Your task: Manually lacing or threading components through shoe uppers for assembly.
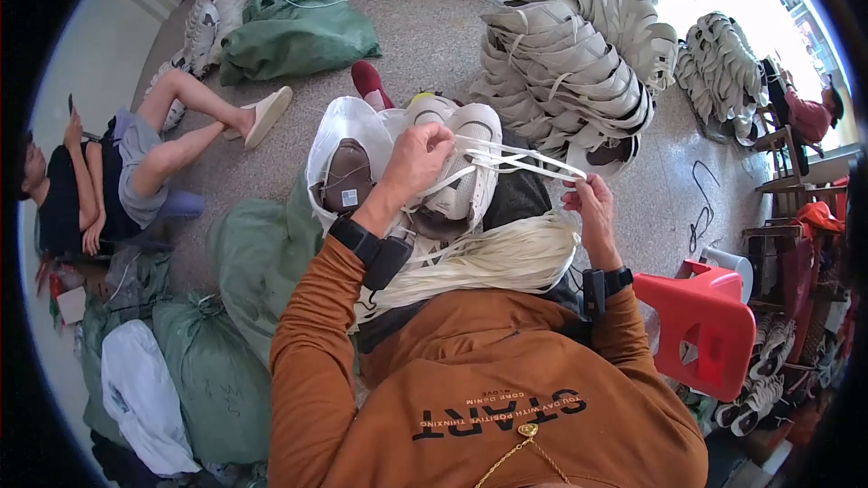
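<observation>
A pale sneaker (474,140) with light grey and white panels rests at my lap, toe pointing away. White shoelaces (524,163) run from its eyelets, stretched out toward the right. My right hand (592,203) pinches their far ends. Over the shoe's left side, my left hand (421,159) is closed with its fingertips at a lace. Another pale shoe lies partly hidden beyond the left hand. A thick bundle of loose cream laces (506,258) lies across my lap, below the sneaker. Left of my left hand stands a white bag (336,126) with a brown shoe part inside.
Big stacks of pale shoe uppers (565,68) stand ahead on the right. A red plastic stool (705,330) is by my right arm. Green sacks (212,370) fill the left side. A seated person (99,172) is at left, another (809,108) at far right.
</observation>
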A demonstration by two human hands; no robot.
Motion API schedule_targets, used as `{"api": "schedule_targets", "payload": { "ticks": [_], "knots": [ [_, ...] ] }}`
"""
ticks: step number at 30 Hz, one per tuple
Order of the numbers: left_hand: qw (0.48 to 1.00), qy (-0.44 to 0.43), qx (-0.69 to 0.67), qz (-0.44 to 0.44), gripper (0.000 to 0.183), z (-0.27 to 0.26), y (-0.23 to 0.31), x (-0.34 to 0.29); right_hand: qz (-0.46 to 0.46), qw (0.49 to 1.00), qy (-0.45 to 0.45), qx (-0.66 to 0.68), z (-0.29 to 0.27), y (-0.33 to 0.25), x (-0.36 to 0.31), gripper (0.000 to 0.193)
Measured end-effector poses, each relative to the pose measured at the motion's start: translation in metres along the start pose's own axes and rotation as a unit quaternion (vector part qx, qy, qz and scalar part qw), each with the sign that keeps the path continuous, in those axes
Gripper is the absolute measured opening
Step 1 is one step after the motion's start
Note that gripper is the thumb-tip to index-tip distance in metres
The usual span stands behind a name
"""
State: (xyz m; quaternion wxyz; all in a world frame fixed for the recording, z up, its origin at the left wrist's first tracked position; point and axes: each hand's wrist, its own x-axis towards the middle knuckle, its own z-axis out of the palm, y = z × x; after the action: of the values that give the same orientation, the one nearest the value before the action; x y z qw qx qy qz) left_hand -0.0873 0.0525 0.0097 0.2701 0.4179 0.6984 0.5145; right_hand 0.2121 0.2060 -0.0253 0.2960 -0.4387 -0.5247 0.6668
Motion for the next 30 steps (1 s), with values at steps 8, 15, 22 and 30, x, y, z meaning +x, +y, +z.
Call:
{"api": "schedule_targets", "payload": {
  "ticks": [8,15,22,30],
  "knots": [
    [0.983,0.02,0.169,0.066,0.011,0.001,0.006,-0.002,-0.172,0.97,0.047,-0.168,0.009,0.005,-0.006,0.015],
    [0.919,0.053,0.35,0.176,0.013,0.02,0.006,-0.011,-0.403,0.865,-0.064,-0.292,0.073,-0.015,-0.017,0.028],
    [0.836,-0.025,0.519,0.176,0.067,0.019,0.011,-0.038,-0.455,0.784,-0.178,-0.384,0.15,-0.03,-0.029,0.036],
    [0.787,-0.07,0.6,0.127,0.027,0.026,0.009,-0.015,-0.459,0.721,-0.153,-0.495,0.145,-0.026,-0.035,0.03]
  ]
}}
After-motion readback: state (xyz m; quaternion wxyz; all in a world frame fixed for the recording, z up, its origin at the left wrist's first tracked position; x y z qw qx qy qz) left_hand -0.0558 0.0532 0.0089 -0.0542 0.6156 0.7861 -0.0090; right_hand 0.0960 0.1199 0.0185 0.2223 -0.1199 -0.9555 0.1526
